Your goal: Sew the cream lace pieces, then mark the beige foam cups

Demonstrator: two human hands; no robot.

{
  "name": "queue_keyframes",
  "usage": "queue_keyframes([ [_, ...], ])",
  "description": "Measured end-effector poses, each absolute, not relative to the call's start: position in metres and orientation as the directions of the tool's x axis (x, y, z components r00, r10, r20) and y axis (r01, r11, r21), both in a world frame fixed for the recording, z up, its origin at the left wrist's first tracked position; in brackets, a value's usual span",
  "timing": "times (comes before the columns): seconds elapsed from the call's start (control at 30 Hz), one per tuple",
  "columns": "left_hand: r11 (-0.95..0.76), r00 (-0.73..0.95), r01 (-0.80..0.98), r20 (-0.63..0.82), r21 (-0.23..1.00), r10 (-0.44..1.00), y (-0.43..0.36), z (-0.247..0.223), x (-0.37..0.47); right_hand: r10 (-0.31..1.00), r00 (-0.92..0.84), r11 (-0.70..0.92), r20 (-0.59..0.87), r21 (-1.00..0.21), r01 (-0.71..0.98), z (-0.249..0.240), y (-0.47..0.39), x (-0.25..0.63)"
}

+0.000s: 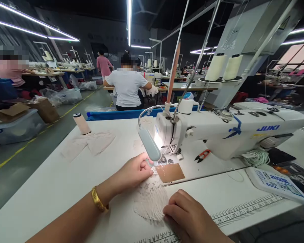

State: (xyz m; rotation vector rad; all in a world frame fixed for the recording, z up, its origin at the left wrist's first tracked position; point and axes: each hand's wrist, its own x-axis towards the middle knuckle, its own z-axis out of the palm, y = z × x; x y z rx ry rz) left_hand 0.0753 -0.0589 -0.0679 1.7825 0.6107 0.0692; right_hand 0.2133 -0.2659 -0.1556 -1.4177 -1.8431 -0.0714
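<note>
Right hand (190, 216) nearest the lens, low centre, fingers curled under, knuckles up, pressing the near right edge of the lace piece (150, 197). Whether it pinches the lace or only rests on it: can't tell.

Containers: grey plastic bin (15, 130) on the floor at left, holding flattened cardboard (7, 111). Clear plastic bags (66, 94) further back on the floor; contents not readable.

Lace piece lies flat on the white table (53, 182), long axis running from near the camera up toward the sewing machine (230, 130), far end pointing at the needle area and touching the brown patch (170, 172) on the bed.

Left hand (134, 172), gold bangle (98, 199) at the wrist, fingers loosely closed, tips on the lace's far left edge just under the grey lamp head (149, 145). Grip itself hidden.

Red thread snips (202, 155) on the machine bed, beige thread cone (81, 124) standing at table's far left.
</note>
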Motion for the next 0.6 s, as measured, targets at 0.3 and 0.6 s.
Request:
queue_keyframes([
  [0.3,-0.639,0.901,0.393,-0.136,0.661,0.413,-0.058,-0.068,0.077,0.738,-0.056,0.376,0.672,-0.342,0.861,-0.145,-0.251,0.199],
  [0.6,-0.723,0.92,0.296,0.017,0.624,0.391,-0.061,-0.077,0.077,0.756,-0.055,0.335,0.652,-0.313,0.889,-0.147,-0.251,0.198],
])
